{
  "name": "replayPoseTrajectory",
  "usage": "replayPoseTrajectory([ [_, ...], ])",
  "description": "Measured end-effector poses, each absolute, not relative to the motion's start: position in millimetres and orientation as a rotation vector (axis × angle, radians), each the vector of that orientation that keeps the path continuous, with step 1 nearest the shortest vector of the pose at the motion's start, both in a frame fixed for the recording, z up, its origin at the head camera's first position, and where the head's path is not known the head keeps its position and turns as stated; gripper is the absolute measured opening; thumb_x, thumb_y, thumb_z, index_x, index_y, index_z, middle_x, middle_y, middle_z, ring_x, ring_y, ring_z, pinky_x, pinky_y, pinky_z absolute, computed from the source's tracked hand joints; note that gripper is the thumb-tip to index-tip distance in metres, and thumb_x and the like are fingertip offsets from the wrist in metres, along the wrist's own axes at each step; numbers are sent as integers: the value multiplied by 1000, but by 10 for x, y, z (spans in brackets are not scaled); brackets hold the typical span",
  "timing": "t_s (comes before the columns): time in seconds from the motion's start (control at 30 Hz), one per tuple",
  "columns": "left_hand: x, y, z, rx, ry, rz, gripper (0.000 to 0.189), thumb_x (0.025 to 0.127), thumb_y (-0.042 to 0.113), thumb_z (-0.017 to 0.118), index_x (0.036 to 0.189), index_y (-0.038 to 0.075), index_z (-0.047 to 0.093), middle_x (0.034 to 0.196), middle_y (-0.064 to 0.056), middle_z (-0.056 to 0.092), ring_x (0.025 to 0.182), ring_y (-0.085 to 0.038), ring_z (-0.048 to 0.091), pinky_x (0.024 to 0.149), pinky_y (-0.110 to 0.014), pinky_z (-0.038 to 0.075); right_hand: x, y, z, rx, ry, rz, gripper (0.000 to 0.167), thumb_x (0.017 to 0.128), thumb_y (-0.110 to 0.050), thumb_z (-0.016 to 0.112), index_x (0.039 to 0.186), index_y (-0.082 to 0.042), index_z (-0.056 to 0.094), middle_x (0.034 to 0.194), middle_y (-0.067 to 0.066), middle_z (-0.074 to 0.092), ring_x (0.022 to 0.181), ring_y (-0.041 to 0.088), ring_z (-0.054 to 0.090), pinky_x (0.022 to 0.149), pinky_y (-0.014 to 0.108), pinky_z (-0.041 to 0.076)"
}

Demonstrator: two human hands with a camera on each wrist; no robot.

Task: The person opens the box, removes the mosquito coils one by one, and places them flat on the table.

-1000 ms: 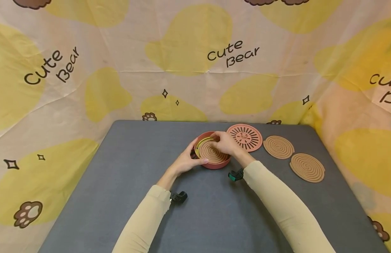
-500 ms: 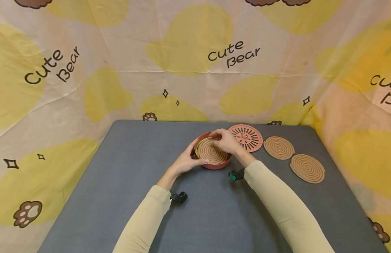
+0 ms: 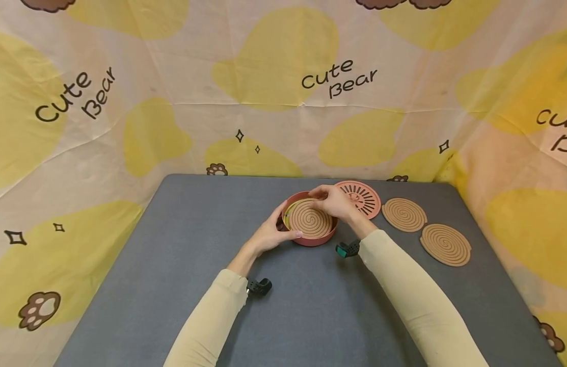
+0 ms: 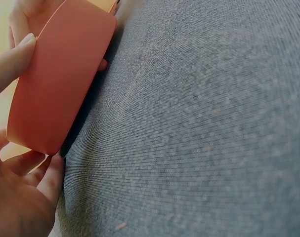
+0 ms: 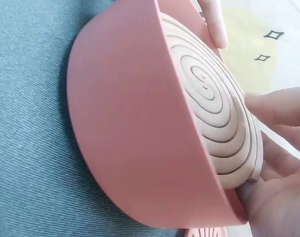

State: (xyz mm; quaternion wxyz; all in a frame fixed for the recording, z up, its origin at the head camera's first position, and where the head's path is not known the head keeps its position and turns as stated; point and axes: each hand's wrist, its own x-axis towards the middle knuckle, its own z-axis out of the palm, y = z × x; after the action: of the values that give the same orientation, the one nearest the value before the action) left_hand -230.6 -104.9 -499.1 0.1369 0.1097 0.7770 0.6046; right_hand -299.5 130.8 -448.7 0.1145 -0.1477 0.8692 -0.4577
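A round reddish-pink mosquito coil holder (image 3: 313, 242) stands on the table in the head view. My left hand (image 3: 266, 235) grips its left side, with the thumb over the near rim; the left wrist view shows fingers low on the wall (image 4: 65, 74). Inside the holder lies a brown mosquito coil (image 3: 309, 220), and yellow-green shows past its left edge. My right hand (image 3: 334, 203) pinches the coil at the far right edge. In the right wrist view the coil (image 5: 209, 94) sits tilted, its pinched side standing above the rim.
Behind my right hand lies the slotted pink lid (image 3: 363, 199), partly covered by the hand. Two more mosquito coils, one farther back (image 3: 404, 214) and one nearer (image 3: 446, 244), lie flat on the right of the grey table (image 3: 210, 224). A printed cloth (image 3: 265, 66) hangs behind.
My right hand has shifted slightly right, and the coil has moved a little right within the holder. The left hand keeps its grip in place.
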Motion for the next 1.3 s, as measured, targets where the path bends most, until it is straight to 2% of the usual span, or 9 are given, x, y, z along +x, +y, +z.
replayPoseTrajectory([
  [0.23, -2312, -1046, -4991, 319, 2256, 1737, 106, 85, 31, 86, 164, 31, 15, 165, -5, 25, 146, -25, 37, 116, -47, 35, -2982, 1309, -4514, -477, 2486, -1388, 31, 95, -15, 74, 125, -6, 70, 126, 13, 65, 117, 30, 61, 97, 47, 52],
  [0.33, -2305, -1049, -4987, 313, 2263, 1726, 106, 85, 32, 85, 164, 31, 15, 165, -4, 24, 146, -24, 38, 115, -45, 37, -2970, 1310, -4512, -480, 2495, -1390, 30, 95, -17, 75, 123, -9, 71, 128, 12, 64, 119, 30, 59, 97, 48, 51],
  [0.5, -2298, -1050, -4980, 307, 2265, 1722, 108, 84, 33, 86, 165, 29, 14, 165, -4, 25, 145, -25, 38, 113, -47, 38, -2945, 1334, -4496, -432, 2505, -1421, 28, 94, -21, 77, 120, -15, 73, 130, 9, 63, 117, 28, 59, 91, 45, 53],
  [0.83, -2308, -1052, -4986, 262, 2280, 1695, 108, 83, 38, 86, 164, 34, 15, 165, -3, 28, 146, -23, 38, 115, -46, 37, -2899, 1411, -4352, -424, 2440, -1591, 30, 95, -16, 75, 124, -8, 71, 128, 14, 63, 100, 29, 63, 76, 34, 56],
  [0.93, -2313, -1052, -4983, 268, 2282, 1690, 108, 84, 37, 86, 164, 33, 14, 165, -4, 28, 146, -25, 37, 115, -46, 35, -2864, 1477, -4301, -415, 2454, -1597, 31, 95, -17, 75, 125, -7, 71, 127, 13, 64, 103, 29, 65, 76, 33, 57],
  [1.13, -2318, -1056, -4986, 268, 2275, 1697, 109, 83, 37, 87, 164, 33, 15, 165, -5, 27, 147, -27, 36, 116, -48, 35, -2793, 1637, -4216, -391, 2432, -1673, 33, 95, -14, 75, 126, -5, 69, 129, 14, 64, 119, 31, 60, 80, 32, 58],
  [1.3, -2315, -1048, -4988, 253, 2294, 1680, 108, 82, 39, 87, 163, 35, 17, 165, -4, 27, 147, -24, 35, 116, -46, 35, -2731, 1784, -4158, -348, 2436, -1696, 36, 93, -16, 78, 126, -6, 70, 129, 13, 64, 114, 29, 61, 76, 29, 58],
])
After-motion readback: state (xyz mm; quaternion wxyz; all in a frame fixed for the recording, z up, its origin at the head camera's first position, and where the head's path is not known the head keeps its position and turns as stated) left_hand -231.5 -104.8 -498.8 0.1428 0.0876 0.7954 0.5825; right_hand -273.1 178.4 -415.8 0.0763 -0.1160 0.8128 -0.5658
